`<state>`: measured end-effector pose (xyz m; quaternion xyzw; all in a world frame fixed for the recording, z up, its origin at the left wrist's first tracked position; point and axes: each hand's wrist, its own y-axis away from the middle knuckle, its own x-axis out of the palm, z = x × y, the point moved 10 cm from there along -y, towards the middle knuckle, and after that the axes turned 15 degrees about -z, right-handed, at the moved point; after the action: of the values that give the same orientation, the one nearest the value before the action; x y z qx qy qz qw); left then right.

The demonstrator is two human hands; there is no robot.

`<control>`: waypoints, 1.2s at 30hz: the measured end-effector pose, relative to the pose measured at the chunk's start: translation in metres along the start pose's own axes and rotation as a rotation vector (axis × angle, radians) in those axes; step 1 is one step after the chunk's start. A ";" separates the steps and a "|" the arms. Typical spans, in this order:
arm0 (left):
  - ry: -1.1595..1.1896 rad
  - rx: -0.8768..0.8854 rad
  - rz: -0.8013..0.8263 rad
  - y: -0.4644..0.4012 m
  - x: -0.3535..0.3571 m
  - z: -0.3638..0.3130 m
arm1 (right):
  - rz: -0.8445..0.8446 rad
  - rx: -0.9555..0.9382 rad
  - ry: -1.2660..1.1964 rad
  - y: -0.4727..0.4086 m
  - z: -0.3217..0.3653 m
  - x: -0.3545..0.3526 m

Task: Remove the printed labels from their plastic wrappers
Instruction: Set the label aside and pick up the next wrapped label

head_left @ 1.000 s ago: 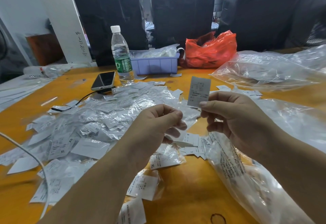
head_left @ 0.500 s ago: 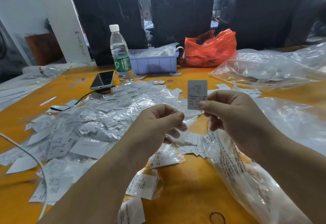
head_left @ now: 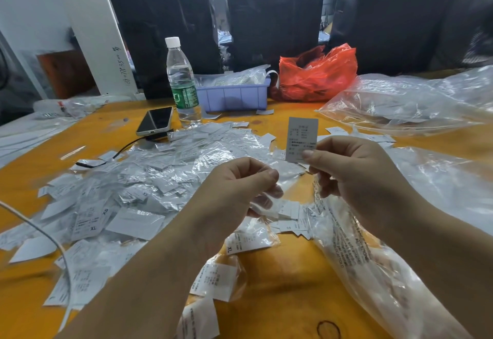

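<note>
right hand (head_left: 365,176): grip pinches 1 printed label (head_left: 302,138) upright above tabletop (head_left: 280,280) | left hand (head_left: 234,194): grip pinches 1 clear wrapper (head_left: 262,202) | 1 bottle (head_left: 182,82) | 1 phone (head_left: 155,124) | wrapped labels (head_left: 138,186): heap, uncountable

One printed label (head_left: 302,138) stands upright, bare — its clear wrapper (head_left: 262,202) hangs apart, lower left.
</note>
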<state>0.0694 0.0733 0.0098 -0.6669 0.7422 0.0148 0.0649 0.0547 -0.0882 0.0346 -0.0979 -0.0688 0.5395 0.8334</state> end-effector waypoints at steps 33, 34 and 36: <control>-0.072 0.092 -0.010 0.000 -0.002 -0.007 | 0.202 0.106 -0.026 0.009 -0.007 0.020; -0.073 0.094 -0.011 0.000 -0.002 -0.007 | 0.205 0.097 -0.021 0.009 -0.006 0.020; -0.078 0.095 -0.018 0.000 -0.003 -0.007 | 0.187 0.086 -0.030 0.008 -0.004 0.018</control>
<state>0.0693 0.0757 0.0175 -0.6686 0.7329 0.0048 0.1257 0.0555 -0.0686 0.0290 -0.0601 -0.0485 0.6189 0.7817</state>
